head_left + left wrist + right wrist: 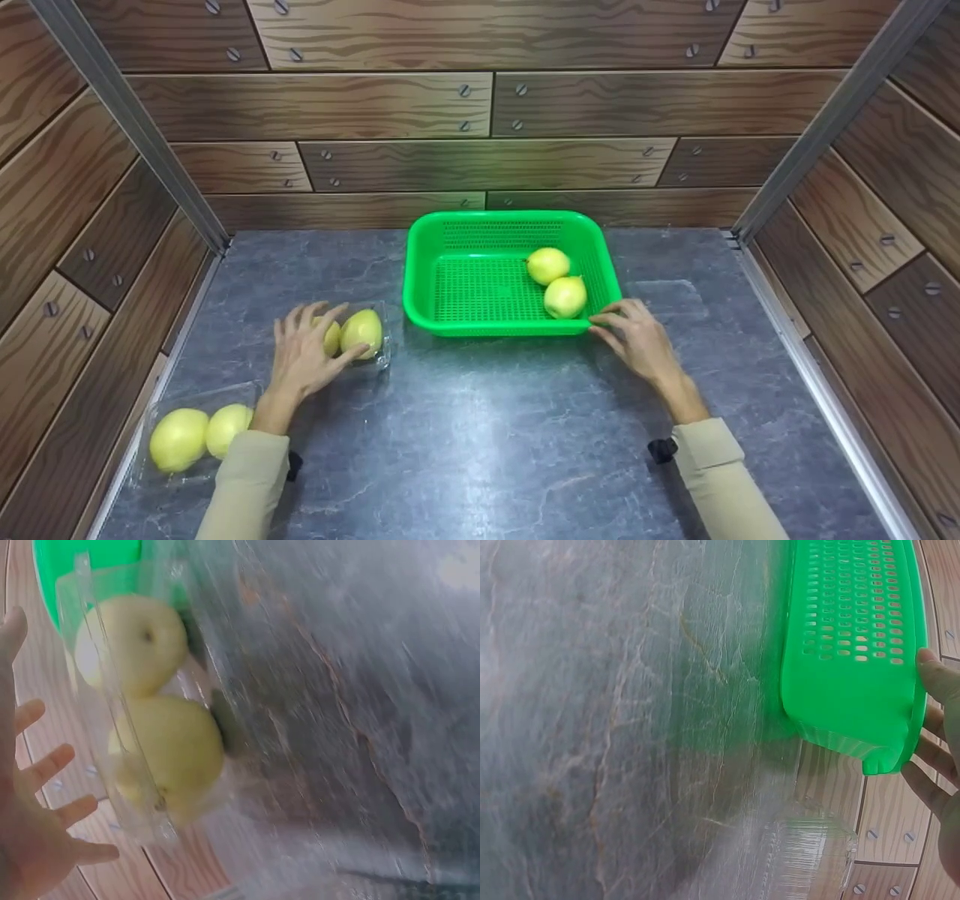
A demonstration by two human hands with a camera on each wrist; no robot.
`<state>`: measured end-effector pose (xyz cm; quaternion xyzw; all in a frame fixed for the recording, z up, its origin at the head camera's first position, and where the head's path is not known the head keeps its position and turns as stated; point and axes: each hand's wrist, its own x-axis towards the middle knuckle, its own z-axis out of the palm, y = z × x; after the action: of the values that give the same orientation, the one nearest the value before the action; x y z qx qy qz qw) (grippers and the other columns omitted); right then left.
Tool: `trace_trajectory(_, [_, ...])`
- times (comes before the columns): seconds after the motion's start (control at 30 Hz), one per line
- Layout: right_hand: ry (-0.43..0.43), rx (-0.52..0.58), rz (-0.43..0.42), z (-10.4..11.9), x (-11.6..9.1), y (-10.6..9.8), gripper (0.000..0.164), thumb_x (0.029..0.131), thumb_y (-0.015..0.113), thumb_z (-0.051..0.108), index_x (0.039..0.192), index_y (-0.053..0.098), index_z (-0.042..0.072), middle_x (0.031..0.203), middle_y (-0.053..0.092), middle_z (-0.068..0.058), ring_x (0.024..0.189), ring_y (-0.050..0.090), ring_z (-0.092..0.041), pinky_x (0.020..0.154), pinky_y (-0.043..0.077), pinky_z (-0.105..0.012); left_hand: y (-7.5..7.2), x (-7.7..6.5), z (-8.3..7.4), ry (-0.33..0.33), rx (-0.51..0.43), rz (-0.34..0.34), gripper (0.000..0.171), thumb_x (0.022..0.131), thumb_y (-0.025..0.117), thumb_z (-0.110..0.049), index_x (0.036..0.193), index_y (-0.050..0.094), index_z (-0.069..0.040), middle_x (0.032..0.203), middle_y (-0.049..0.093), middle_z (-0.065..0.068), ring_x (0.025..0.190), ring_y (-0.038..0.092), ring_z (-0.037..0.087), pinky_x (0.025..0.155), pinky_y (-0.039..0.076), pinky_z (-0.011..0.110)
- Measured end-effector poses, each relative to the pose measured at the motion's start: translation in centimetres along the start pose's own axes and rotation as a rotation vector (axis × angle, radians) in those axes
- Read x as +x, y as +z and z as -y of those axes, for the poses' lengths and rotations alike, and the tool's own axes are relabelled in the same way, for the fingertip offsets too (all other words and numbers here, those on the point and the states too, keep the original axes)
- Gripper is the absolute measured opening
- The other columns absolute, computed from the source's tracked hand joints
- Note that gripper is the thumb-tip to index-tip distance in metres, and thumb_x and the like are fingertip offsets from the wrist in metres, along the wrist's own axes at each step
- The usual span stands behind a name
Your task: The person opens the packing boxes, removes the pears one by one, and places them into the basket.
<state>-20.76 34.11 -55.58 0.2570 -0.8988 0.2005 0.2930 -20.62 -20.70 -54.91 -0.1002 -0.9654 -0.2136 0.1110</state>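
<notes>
Fruit, yellow-green, two: a right-hand fruit [361,334] and a left-hand fruit [330,339], side by side in a see-through tray [385,358] on the table [480,435], left of the basket. Whether a lid covers them: cannot tell.

Left hand [304,356]: over this pair, fingers spread, grasping nothing; the left wrist view shows a gap between fingers and tray. Advised: thumb and fingers round the sides of one fruit, then a straight lift, so that the light tray is not dragged and the neighbour is not knocked.

Basket [480,328], green, slotted plastic: one, at the back of the table. Holds a rear fruit [547,266] and a front fruit [565,297], touching, toward the right end. The free floor to their left would seem the gentlest place for another, set down low.

Right hand [641,341]: at the near right corner, lightly pinching the basket rim. A steady, light hold should serve; pulling could tip it.

Second tray [217,394], see-through: near left, with a large fruit [180,440] and a part-hidden fruit [229,430] beside the sleeve [247,469].

Third tray [667,296], see-through: right of the basket.

Walls [397,105]: wood-patterned.
</notes>
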Motion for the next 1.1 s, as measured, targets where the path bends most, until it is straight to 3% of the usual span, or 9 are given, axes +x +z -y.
trace_trajectory(0.13, [0.004,0.001,0.002,0.02,0.03,-0.03,0.02,0.08,0.091,0.013,0.098,0.083,0.013,0.1,0.073,-0.01,0.098,0.067,-0.032,0.077,0.061,-0.046,0.08,-0.02,0.6,-0.036,0.0,0.043,0.084,0.085,0.073,-0.069,0.153,0.055,-0.023,0.161,0.045,0.021,0.154,0.03,0.056,0.121,0.014,0.085])
trace_trajectory(0.37, [0.007,-0.001,0.0,0.01,-0.05,0.13,0.02,0.081,0.09,0.012,0.099,0.083,0.012,0.1,0.074,-0.01,0.098,0.067,-0.031,0.077,0.06,-0.047,0.63,-0.11,0.95,-0.032,0.006,0.058,0.085,0.083,0.073,-0.073,0.15,0.059,-0.021,0.163,0.041,0.022,0.152,0.03,0.058,0.121,0.015,0.085])
trace_trajectory(0.67, [0.014,-0.001,0.007,0.06,-0.04,0.11,0.02,0.081,0.09,0.012,0.1,0.083,0.013,0.101,0.074,-0.01,0.1,0.067,-0.031,0.08,0.061,-0.047,0.96,-0.14,0.9,-0.037,-0.009,0.076,0.08,0.084,0.072,-0.073,0.145,0.063,-0.022,0.162,0.044,0.024,0.153,0.03,0.056,0.119,0.027,0.082])
trace_trajectory(1.1, [0.026,0.011,-0.021,0.14,-0.25,0.32,0.022,0.078,0.091,0.009,0.098,0.083,0.012,0.099,0.074,-0.01,0.099,0.067,-0.031,0.078,0.062,-0.047,0.94,-0.78,0.26,-0.041,-0.036,0.069,0.078,0.084,0.074,-0.071,0.142,0.065,-0.019,0.158,0.049,0.022,0.153,0.03,0.055,0.12,0.025,0.081])
